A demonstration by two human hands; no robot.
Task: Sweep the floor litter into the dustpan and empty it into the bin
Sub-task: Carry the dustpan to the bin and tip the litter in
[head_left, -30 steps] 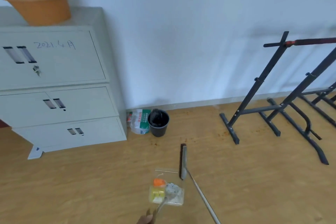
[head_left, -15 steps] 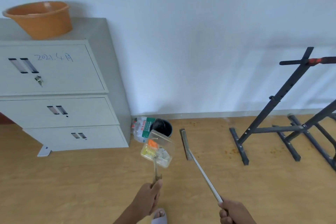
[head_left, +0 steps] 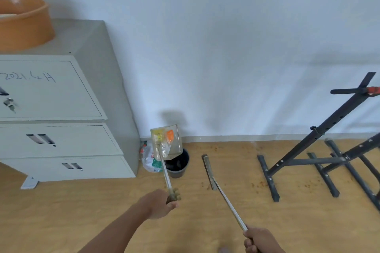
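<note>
Dustpan (head_left: pixel 176 147) lifted higher than before, tilted above black bin (head_left: pixel 177 172) at frame centre, orange and yellow litter (head_left: pixel 169 135) in the pan, left hand (head_left: pixel 162 203) gripping its handle, right hand (head_left: pixel 259 240) at lower right gripping broom (head_left: pixel 225 196) handle.

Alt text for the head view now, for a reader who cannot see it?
The left hand holds a long-handled dustpan, litter inside, raised by the black bin beside a grey cabinet. The right hand grips a broom whose head rests on the floor.
</note>
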